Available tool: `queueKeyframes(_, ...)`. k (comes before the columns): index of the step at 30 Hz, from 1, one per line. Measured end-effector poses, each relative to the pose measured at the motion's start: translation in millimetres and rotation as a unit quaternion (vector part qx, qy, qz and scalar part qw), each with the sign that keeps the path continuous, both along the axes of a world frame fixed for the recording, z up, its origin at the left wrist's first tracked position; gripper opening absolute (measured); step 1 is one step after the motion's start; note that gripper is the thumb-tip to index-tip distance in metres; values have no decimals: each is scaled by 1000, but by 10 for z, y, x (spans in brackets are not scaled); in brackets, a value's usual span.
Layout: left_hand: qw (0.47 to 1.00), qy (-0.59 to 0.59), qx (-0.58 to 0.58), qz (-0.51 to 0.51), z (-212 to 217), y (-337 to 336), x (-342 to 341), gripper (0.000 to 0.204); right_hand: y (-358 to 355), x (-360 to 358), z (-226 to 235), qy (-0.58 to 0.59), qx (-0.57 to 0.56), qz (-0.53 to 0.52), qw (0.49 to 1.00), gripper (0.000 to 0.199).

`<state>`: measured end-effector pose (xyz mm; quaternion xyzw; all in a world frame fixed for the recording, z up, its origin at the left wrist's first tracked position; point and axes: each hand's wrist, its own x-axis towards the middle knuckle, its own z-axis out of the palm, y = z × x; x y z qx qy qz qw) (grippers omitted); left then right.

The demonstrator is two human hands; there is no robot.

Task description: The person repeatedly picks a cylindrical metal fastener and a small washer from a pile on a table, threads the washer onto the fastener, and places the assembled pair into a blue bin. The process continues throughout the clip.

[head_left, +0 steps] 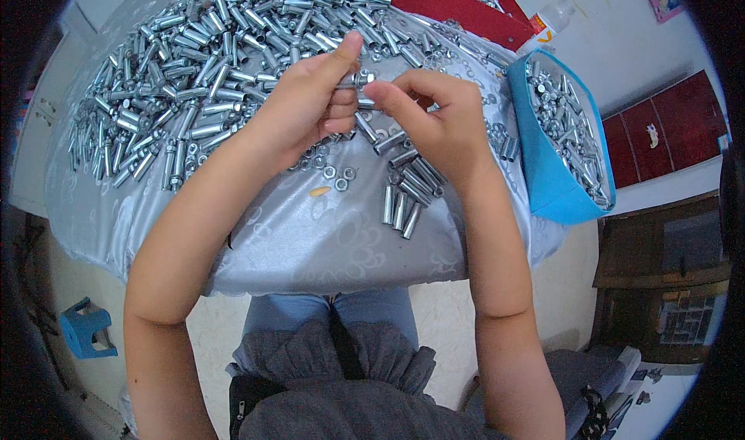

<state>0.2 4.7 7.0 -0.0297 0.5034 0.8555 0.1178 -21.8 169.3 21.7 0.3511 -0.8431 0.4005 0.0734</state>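
Over the table, my left hand (pixel 306 95) is closed around a silver expansion anchor bolt (pixel 363 77), its nut end sticking out past the fingers and the thumb raised. My right hand (pixel 442 118) is close on the right, fingers curled and the thumb tip at the bolt's nut end. Whatever lies between those right fingers is hidden. Below the hands, loose metal sleeves (pixel 407 195) lie in a small group. Several hex nuts (pixel 339 178) are scattered beside them. A large heap of anchor bolts (pixel 209 60) covers the far left of the table.
A blue fabric bin (pixel 543 180) full of metal parts stands at the table's right edge. Behind it are a plastic bottle (pixel 547 27) and a red box (pixel 458 12) with more parts. A shiny grey tablecloth (pixel 334 246) covers the table. A blue stool (pixel 87 330) stands on the floor at left.
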Motion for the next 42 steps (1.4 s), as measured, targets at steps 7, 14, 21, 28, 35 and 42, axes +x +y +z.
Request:
queueKeyframes(7, 1000, 21, -2, -16, -46, -70, -36, 43, -68, -19, 26, 107, -76, 25, 991, 20)
queueKeyframes(14, 999, 17, -20, -20, -34, -32, -26, 43, 58, -124, -36, 173, 28, 34, 984, 22)
queueKeyframes(21, 1000, 9, -27, -11, -5, -17, 0, 43, -22, -20, 45, 82, -45, 7, 996, 25)
queueKeyframes(28, 999, 1, -8, -47, -15, -38, 0, 36, 90, -142, -66, 169, 32, 49, 984, 27)
queueKeyframes(35, 999, -4, -45, -18, -8, -4, 15, 40, -10, -8, 55, 81, -25, 18, 996, 17)
queueKeyframes(42, 998, -3, -54, -29, -32, -6, 17, 39, 89, -110, -16, 152, 63, 43, 985, 25)
